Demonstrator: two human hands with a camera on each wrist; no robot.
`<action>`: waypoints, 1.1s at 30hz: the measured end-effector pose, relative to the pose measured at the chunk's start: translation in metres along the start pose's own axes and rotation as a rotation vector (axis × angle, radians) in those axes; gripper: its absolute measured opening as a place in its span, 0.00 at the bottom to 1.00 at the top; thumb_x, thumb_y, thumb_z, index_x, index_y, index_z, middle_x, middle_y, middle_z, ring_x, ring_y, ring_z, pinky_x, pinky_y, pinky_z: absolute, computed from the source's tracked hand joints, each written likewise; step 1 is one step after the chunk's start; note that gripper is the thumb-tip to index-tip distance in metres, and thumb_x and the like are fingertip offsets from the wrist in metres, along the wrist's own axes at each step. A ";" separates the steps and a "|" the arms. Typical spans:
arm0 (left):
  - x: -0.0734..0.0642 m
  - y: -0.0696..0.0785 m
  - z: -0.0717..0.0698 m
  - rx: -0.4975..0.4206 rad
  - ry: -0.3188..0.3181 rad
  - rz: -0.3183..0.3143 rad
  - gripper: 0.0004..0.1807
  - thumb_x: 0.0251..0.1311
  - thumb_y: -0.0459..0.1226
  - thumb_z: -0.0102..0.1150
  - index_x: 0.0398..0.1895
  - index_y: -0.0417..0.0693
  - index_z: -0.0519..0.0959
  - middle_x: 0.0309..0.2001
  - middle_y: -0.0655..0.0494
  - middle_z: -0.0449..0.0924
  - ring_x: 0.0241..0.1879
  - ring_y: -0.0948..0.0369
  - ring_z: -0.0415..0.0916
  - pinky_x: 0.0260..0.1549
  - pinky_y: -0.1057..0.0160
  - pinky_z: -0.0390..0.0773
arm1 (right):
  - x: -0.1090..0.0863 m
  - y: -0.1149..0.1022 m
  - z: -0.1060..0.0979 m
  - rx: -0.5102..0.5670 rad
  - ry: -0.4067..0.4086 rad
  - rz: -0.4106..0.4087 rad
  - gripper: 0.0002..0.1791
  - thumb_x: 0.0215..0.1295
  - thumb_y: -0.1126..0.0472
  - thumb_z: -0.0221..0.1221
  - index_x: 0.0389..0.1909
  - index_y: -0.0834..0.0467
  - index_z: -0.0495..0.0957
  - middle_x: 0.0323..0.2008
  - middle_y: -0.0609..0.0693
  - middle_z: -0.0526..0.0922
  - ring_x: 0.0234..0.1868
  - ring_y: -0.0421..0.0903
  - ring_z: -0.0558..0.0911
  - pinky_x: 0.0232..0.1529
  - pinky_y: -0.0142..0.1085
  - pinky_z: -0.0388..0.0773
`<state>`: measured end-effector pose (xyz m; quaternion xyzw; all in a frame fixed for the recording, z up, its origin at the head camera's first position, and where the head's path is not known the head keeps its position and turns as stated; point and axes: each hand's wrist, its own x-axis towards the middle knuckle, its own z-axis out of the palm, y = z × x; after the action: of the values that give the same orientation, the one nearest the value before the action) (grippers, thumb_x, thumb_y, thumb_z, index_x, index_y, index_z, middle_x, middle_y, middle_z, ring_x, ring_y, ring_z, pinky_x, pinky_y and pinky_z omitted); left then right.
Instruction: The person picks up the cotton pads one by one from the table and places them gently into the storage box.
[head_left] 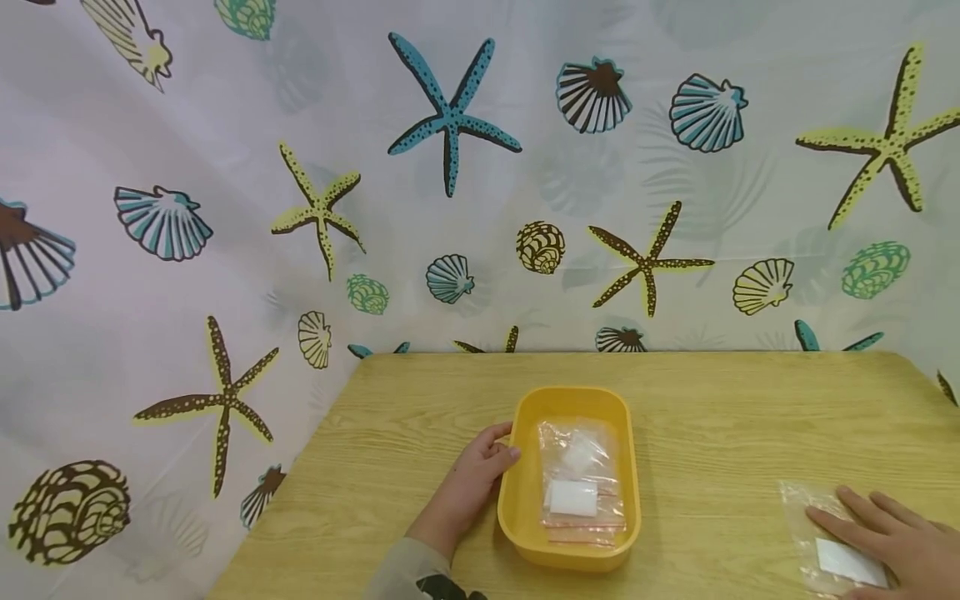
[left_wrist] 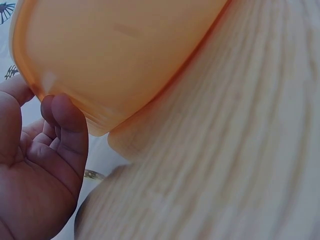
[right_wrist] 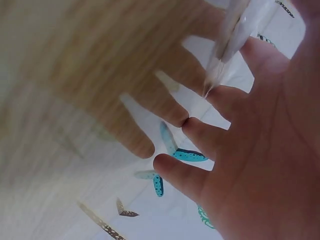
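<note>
A yellow plastic tub (head_left: 636,492) stands on the table, and my left hand (head_left: 471,477) holds its left side, the thumb at the rim. In the left wrist view the tub's wall (left_wrist: 125,55) rises beside the curled fingers. Several clear zip bags (head_left: 555,450) with red seal lines lie inside the tub, each white piece (head_left: 573,498) showing through the plastic. At the far right, my right hand (head_left: 900,533) lies with spread, straight fingers over another clear bag (head_left: 797,508) holding a white piece (head_left: 840,560). In the right wrist view the bag's edge (right_wrist: 227,55) stands by the fingers.
The wood-grain table (head_left: 712,433) reaches back to a hanging cloth (head_left: 510,75) printed with starfish and shells. The same cloth runs along the left side of the table.
</note>
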<state>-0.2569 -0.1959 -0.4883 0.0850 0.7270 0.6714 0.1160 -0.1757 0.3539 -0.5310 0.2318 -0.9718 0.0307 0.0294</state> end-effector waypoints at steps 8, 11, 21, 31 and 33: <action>0.000 0.001 -0.001 -0.017 -0.005 -0.002 0.30 0.74 0.41 0.55 0.76 0.46 0.62 0.46 0.40 0.79 0.40 0.55 0.80 0.42 0.60 0.82 | 0.003 -0.004 -0.004 0.018 -0.088 0.028 0.37 0.68 0.32 0.55 0.76 0.25 0.56 0.67 0.72 0.68 0.60 0.81 0.67 0.45 0.70 0.73; 0.001 0.001 -0.001 -0.009 -0.009 -0.002 0.30 0.74 0.42 0.55 0.76 0.47 0.62 0.47 0.40 0.79 0.40 0.55 0.80 0.42 0.60 0.81 | 0.002 -0.007 -0.007 0.024 -0.085 0.016 0.34 0.71 0.37 0.55 0.75 0.24 0.56 0.67 0.71 0.69 0.63 0.76 0.68 0.66 0.64 0.60; -0.001 0.002 -0.001 -0.012 -0.011 -0.014 0.31 0.75 0.43 0.54 0.76 0.46 0.61 0.47 0.39 0.79 0.39 0.55 0.80 0.41 0.60 0.82 | 0.007 -0.015 -0.015 -0.162 -0.079 0.016 0.42 0.64 0.49 0.66 0.77 0.42 0.61 0.64 0.63 0.76 0.63 0.59 0.76 0.73 0.48 0.56; 0.001 0.000 -0.003 -0.019 -0.018 -0.021 0.31 0.75 0.43 0.54 0.77 0.46 0.61 0.48 0.40 0.79 0.41 0.54 0.81 0.42 0.60 0.82 | 0.023 -0.031 -0.037 -0.072 -0.032 0.072 0.28 0.64 0.57 0.67 0.64 0.61 0.77 0.60 0.61 0.79 0.58 0.69 0.75 0.44 0.62 0.78; 0.002 0.000 -0.003 -0.025 -0.022 -0.020 0.31 0.75 0.42 0.54 0.76 0.46 0.61 0.48 0.39 0.79 0.41 0.54 0.81 0.41 0.60 0.82 | 0.026 -0.038 -0.040 -0.063 0.008 0.044 0.29 0.65 0.57 0.67 0.65 0.61 0.76 0.61 0.60 0.79 0.60 0.68 0.75 0.46 0.60 0.78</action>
<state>-0.2592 -0.1982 -0.4879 0.0836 0.7181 0.6782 0.1318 -0.1799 0.3116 -0.4872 0.2093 -0.9770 0.0018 0.0399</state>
